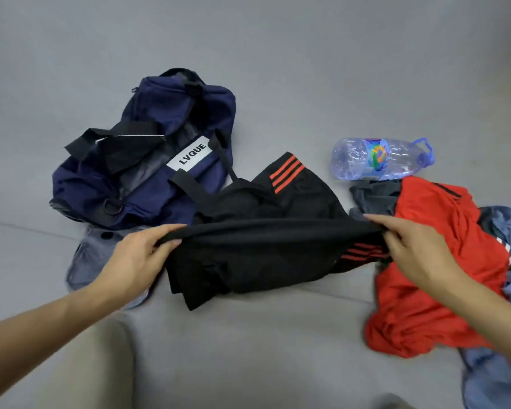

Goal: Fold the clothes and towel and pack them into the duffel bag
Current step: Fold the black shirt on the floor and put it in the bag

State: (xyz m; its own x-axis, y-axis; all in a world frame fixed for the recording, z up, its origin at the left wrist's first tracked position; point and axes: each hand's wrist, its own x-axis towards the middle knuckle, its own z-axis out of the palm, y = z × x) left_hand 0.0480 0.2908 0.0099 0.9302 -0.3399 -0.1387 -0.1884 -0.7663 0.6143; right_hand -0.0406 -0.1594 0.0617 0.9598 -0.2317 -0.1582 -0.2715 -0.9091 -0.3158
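I see soft, even, rather dim light with a cool grey cast. Shadows are faint and sit close under the cloth. Beyond the right hand [410, 249] the plastic bottle [381, 160] shows small glints but no harsh glare. Between it and the left hand [136, 255] the black shorts [263, 249] lose fold detail. Outward of the right hand the edge smears, and the wide lens stretches the corners.

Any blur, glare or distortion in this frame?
Head view: soft, even light, no hard shadows or glare; wide-angle stretch toward the edges; the black shorts lose fold detail; the duffel bag label reads clearly; the blue garment at the right edge is soft.
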